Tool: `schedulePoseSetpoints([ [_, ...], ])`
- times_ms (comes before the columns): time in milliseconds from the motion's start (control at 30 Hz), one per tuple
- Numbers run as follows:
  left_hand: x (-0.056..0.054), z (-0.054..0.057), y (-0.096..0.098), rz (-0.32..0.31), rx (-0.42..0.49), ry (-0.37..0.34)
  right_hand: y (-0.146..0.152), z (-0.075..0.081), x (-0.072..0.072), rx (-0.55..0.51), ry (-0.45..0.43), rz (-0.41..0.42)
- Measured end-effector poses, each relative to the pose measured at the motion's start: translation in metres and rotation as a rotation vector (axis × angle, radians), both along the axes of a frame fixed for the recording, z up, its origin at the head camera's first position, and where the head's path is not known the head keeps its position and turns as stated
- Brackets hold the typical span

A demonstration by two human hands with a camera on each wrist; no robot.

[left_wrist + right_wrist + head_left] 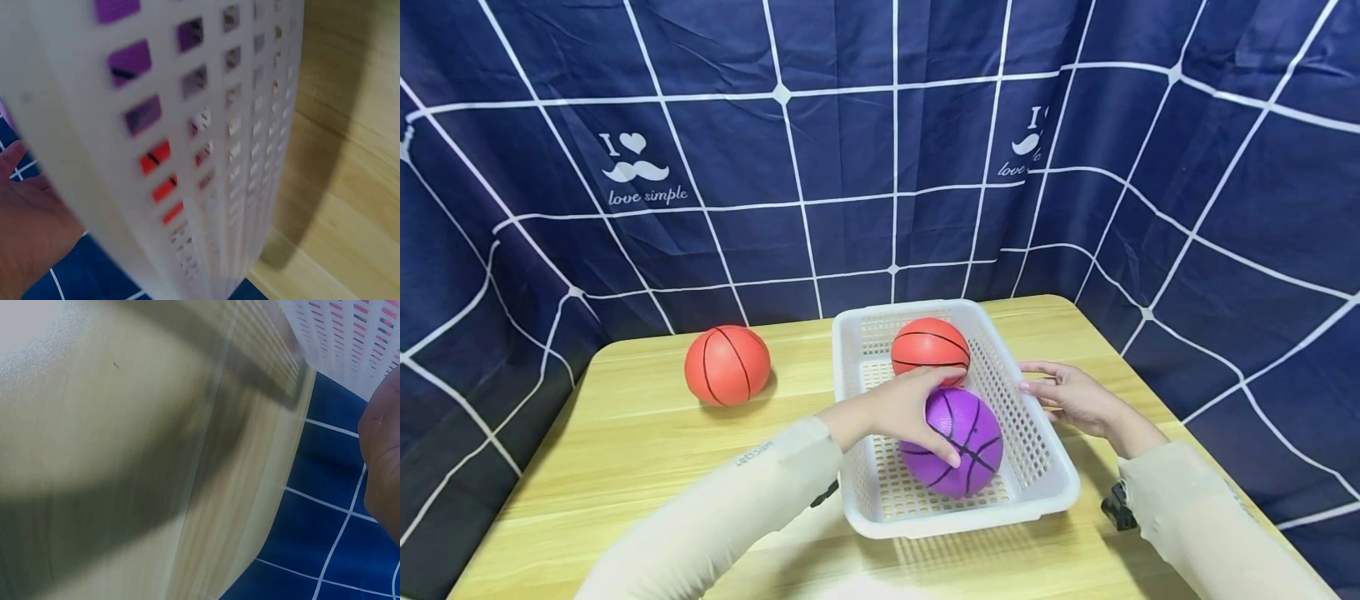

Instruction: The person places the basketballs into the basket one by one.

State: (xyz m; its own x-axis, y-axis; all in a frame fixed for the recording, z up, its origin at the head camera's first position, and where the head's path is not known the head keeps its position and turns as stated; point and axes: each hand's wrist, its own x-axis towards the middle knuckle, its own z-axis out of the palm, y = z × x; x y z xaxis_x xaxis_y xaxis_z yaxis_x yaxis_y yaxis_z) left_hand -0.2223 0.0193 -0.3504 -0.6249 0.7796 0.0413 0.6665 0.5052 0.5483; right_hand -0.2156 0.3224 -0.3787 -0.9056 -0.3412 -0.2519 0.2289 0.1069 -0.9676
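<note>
My left hand (904, 408) grips a small purple basketball (976, 454) inside a white plastic basket (955, 527), thumb on the near side and fingers reaching over the far side. Behind it in the basket sits an orange-red basketball (930, 337). With its fingertips at the basket's right rim, my right hand (1078, 398) has its fingers loosely extended. Through the basket's slotted wall (206, 156), patches of purple and red show in the left wrist view. The right wrist view has only part of the right hand (384, 456), beside the basket wall.
Another orange-red basketball (727, 365) rests on the wooden table (647, 475), left of the basket. A dark blue curtain (842, 150) with white grid lines hangs behind the table and along its sides.
</note>
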Motion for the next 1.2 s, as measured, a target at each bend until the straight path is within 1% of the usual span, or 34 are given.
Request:
schedulePoseSetpoints([
  [67,-0.002,0.002,-0.004,-0.004,0.030,-0.005,0.000,0.000,0.000,-0.002,0.001,0.005],
  [167,-0.005,0.005,-0.013,0.012,0.065,-0.019,-0.001,0.000,0.000,0.008,0.000,-0.002],
  [367,-0.013,0.013,-0.033,0.068,0.130,-0.057,-0.001,0.000,0.000,0.026,-0.006,-0.010],
  [500,-0.018,0.018,-0.046,0.106,0.165,-0.038,-0.001,0.001,0.000,0.026,0.003,0.003],
  [700,-0.025,0.028,-0.071,0.179,0.236,-0.022,-0.001,0.000,0.000,0.039,0.004,0.000],
  [833,-0.029,0.035,-0.089,0.233,0.258,-0.008,-0.001,0.000,0.001,0.030,0.005,0.009],
  [933,-0.032,0.039,-0.104,0.290,0.292,-0.029,-0.001,0.001,0.001,0.026,0.003,0.004],
  [967,-0.033,0.040,-0.110,0.304,0.304,-0.026,-0.001,0.001,0.001,0.027,0.002,0.003],
  [1033,-0.036,0.042,-0.121,0.345,0.314,-0.014,-0.001,0.001,0.002,0.030,0.002,0.001],
  [1100,-0.039,0.044,-0.133,0.371,0.322,0.007,-0.001,0.001,0.002,0.036,0.000,-0.006],
  [1167,-0.043,0.045,-0.146,0.399,0.308,0.039,-0.002,0.001,0.002,0.037,-0.001,-0.007],
  [1200,-0.045,0.046,-0.153,0.420,0.303,0.039,-0.002,0.001,0.002,0.037,-0.001,-0.007],
])
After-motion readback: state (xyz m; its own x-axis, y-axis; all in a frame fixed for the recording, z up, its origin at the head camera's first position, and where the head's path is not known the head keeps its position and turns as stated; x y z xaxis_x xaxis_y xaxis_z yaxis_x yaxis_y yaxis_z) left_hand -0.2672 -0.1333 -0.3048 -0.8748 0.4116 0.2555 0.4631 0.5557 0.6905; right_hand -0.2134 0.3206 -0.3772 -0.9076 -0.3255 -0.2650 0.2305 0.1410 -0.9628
